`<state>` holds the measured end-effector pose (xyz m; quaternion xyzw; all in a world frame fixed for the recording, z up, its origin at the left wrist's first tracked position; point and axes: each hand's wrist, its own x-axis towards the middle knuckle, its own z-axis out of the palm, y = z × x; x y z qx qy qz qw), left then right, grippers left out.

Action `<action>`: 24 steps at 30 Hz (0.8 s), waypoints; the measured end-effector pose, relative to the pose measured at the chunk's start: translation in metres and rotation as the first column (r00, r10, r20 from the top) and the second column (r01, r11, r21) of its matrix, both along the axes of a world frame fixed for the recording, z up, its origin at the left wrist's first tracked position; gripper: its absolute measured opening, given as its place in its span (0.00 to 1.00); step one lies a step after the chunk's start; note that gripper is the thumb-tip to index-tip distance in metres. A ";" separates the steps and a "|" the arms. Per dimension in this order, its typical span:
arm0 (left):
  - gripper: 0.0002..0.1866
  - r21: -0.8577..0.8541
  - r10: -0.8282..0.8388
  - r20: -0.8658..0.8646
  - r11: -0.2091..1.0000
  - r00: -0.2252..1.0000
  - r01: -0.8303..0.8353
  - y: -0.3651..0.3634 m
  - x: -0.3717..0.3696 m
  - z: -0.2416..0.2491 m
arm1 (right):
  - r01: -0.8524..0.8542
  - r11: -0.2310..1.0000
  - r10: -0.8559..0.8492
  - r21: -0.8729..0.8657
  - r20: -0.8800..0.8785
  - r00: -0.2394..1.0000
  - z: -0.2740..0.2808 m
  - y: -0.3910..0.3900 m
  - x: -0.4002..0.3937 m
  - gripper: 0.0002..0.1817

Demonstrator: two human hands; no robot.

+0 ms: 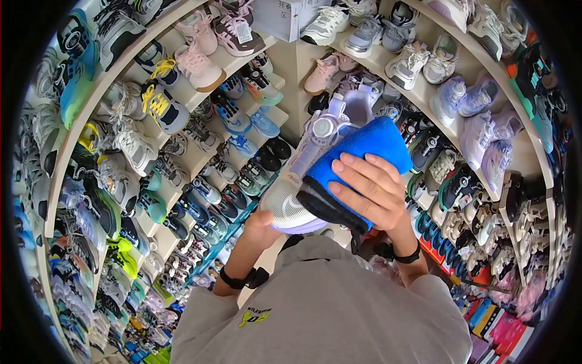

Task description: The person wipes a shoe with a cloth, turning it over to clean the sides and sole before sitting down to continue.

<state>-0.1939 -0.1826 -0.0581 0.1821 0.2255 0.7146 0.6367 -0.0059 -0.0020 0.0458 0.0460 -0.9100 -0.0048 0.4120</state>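
A white and lilac sneaker (291,203) with a round dial on its upper is held up in front of my chest, heel pointing away. At its toe my left hand (259,229) grips it, thumb on the side and the other fingers hidden. My right hand (371,191) presses a folded blue cloth (382,142) with a black edge against the shoe's right side. Its fingers lie bent over the cloth, and the thumb is out of sight. The cloth covers part of the upper.
Shelves (170,124) full of shoes curve round on the left, and more shoe shelves (418,91) stand on the right. A white box (279,19) sits on top at the back. Several colourful boxes (497,330) are stacked low on the right.
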 end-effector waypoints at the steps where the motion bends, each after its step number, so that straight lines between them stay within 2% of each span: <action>1: 0.53 -0.009 0.006 -0.006 1.000 1.000 -0.006 0.000 0.000 -0.002 | 0.021 1.000 -0.021 -0.017 -0.009 1.000 0.000 0.003 0.001 0.16; 3: 0.52 -0.027 0.015 -0.018 1.000 1.000 -0.016 -0.001 0.000 -0.007 | 0.065 0.996 -0.066 -0.054 -0.026 0.997 0.001 0.011 0.002 0.16; 8: 0.54 0.014 -0.033 0.006 0.999 0.999 0.033 0.003 0.002 -0.004 | 0.184 0.941 -0.244 -0.282 -0.193 0.950 -0.006 0.029 0.000 0.20; 11: 0.53 0.010 -0.065 0.024 0.998 0.998 0.064 0.011 0.006 -0.006 | 0.214 0.921 -0.285 -0.327 -0.190 0.939 -0.007 0.024 0.008 0.20; 14: 0.53 0.023 -0.135 0.016 0.991 0.991 0.135 0.025 0.010 -0.008 | 0.225 0.945 -0.273 -0.237 -0.196 0.942 -0.012 0.015 0.021 0.18; 18: 0.51 0.018 -0.203 -0.002 0.979 0.979 0.203 0.050 0.030 0.000 | 0.208 0.974 -0.216 -0.095 -0.092 0.972 -0.007 -0.006 0.042 0.13; 19: 0.51 0.029 -0.223 0.003 0.974 0.975 0.223 0.057 0.035 -0.003 | 0.185 0.977 -0.192 -0.105 -0.068 0.979 -0.007 -0.012 0.046 0.14; 20: 0.49 0.115 -0.268 -0.032 0.956 0.963 0.270 0.063 0.035 -0.013 | 0.162 0.982 -0.170 -0.101 -0.078 0.982 -0.007 -0.015 0.050 0.14; 21: 0.44 0.014 -0.239 0.121 0.971 0.963 0.239 0.063 0.042 -0.018 | 0.141 0.985 -0.150 -0.094 -0.089 0.985 -0.008 -0.017 0.054 0.14; 24: 0.45 -0.052 -0.256 0.115 0.963 0.960 0.263 0.069 0.051 -0.027 | 0.152 0.982 -0.165 -0.110 -0.118 0.979 -0.010 -0.021 0.069 0.15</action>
